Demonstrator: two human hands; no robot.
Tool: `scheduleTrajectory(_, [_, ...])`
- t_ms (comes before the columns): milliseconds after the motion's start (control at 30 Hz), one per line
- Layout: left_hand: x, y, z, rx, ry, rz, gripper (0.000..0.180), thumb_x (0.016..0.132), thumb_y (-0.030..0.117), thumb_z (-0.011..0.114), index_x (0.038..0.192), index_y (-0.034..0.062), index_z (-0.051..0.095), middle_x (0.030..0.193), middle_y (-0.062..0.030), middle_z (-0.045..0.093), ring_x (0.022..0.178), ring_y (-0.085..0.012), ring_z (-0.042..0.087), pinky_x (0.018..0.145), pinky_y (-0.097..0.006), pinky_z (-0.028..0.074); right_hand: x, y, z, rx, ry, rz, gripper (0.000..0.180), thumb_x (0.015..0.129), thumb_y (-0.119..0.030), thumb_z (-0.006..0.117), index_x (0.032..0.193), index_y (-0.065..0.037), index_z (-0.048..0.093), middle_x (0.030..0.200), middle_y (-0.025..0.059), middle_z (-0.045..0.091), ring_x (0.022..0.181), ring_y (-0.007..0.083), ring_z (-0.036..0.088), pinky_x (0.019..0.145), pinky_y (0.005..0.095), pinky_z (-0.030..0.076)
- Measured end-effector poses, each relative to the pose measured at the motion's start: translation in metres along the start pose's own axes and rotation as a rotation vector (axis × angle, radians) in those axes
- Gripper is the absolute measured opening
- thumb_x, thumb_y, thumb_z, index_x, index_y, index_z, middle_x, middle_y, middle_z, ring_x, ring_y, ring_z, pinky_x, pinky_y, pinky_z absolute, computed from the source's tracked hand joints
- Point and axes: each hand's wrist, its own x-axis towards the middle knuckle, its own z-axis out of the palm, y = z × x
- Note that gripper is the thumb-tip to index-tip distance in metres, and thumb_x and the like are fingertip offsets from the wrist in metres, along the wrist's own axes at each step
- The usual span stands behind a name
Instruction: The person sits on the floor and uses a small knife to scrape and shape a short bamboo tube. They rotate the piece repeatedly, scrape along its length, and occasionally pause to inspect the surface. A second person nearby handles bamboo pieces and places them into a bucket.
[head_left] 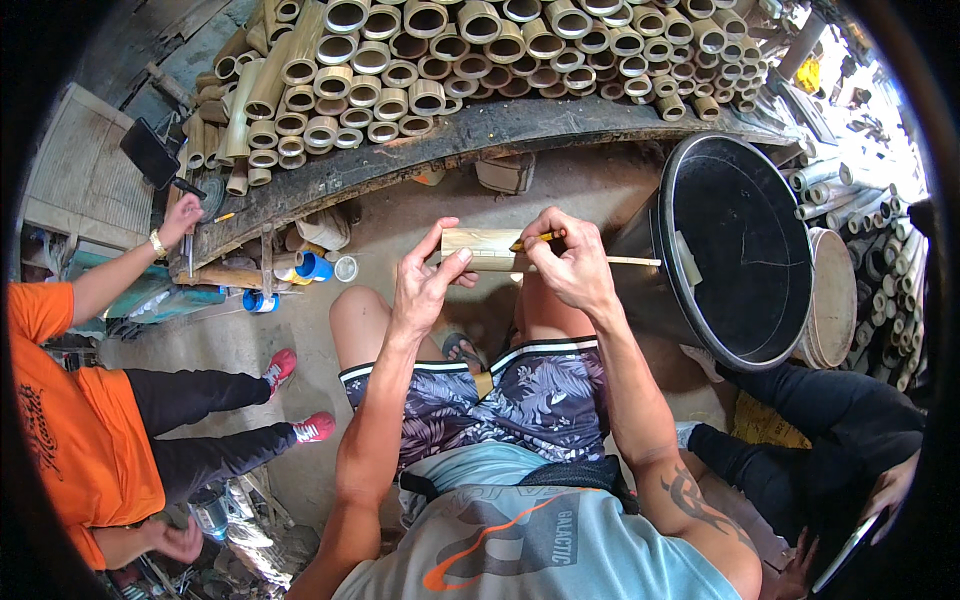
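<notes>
Workshop floor [590, 185], grey-brown and worn, seen from above beneath a seated person's hands. At centre, a pale bamboo piece [480, 243] is held lengthwise across the view, above the gap between the bare knees. The left hand [420, 280] grips its left end, thumb on the near face and fingers closed round it. The right hand [572, 265] is at the opposite end, its fingers pinched on a yellow pencil [545, 238] whose tip points left over the bamboo; whether the tip touches cannot be told. A thin pale stick [635, 261] projects rightward from beneath this hand toward a large black tub [750, 200], at whose left rim a short pale piece [687, 258] is visible. Beyond the hands, a curved, dark-edged bench [460, 135] carries stacked bamboo tubes [425, 95], cut ends facing the viewer. A blue container [315, 268] is near the bench's left end. At far left, a co-worker in an orange shirt [100, 440] extends one hand to the bench; at lower right, another person in dark clothing [830, 430] holds a flat, pale-edged object [845, 552].
</notes>
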Motion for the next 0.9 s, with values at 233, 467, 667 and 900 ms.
scheduleTrajectory(233, [0.001, 0.001, 0.0, 0.006, -0.001, 0.016, 0.053, 0.1, 0.015, 0.069, 0.147, 0.0003, 0.05, 0.108, -0.0094, 0.07, 0.081, -0.015, 0.07, 0.074, -0.029, 0.061, -0.005, -0.005, -0.008, 0.226, 0.074, 0.056, 0.01, 0.09, -0.004, 0.06, 0.089, 0.003, 0.067, 0.07, 0.0062, 0.066, 0.058, 0.0077, 0.06, 0.051, 0.0258, 0.048])
scheduleTrajectory(467, [0.002, -0.002, -0.001, -0.022, -0.001, -0.002, 0.055, 0.099, 0.017, 0.07, 0.147, 0.0006, 0.05, 0.11, -0.0098, 0.069, 0.081, -0.0155, 0.07, 0.074, -0.029, 0.061, -0.004, -0.001, -0.012, 0.018, 0.054, 0.019, 0.01, 0.085, -0.005, 0.062, 0.088, 0.003, 0.067, 0.072, 0.011, 0.068, 0.059, 0.0138, 0.064, 0.054, 0.029, 0.05])
scheduleTrajectory(667, [0.002, -0.003, -0.003, -0.011, -0.004, -0.001, 0.055, 0.099, 0.018, 0.071, 0.147, 0.0014, 0.05, 0.109, -0.0096, 0.069, 0.081, -0.0154, 0.07, 0.074, -0.029, 0.061, -0.004, 0.0, -0.012, 0.006, 0.057, 0.014, 0.009, 0.082, -0.004, 0.063, 0.087, 0.003, 0.067, 0.072, 0.0125, 0.067, 0.062, 0.0158, 0.064, 0.057, 0.0304, 0.05])
scheduleTrajectory(900, [0.001, -0.002, -0.002, -0.015, -0.003, 0.003, 0.054, 0.099, 0.017, 0.071, 0.147, 0.0006, 0.05, 0.108, -0.0095, 0.069, 0.081, -0.0155, 0.07, 0.074, -0.03, 0.061, -0.007, -0.002, -0.016, 0.16, 0.051, 0.079, 0.009, 0.089, -0.004, 0.061, 0.088, 0.003, 0.066, 0.072, 0.0062, 0.067, 0.06, 0.0088, 0.061, 0.051, 0.0253, 0.049])
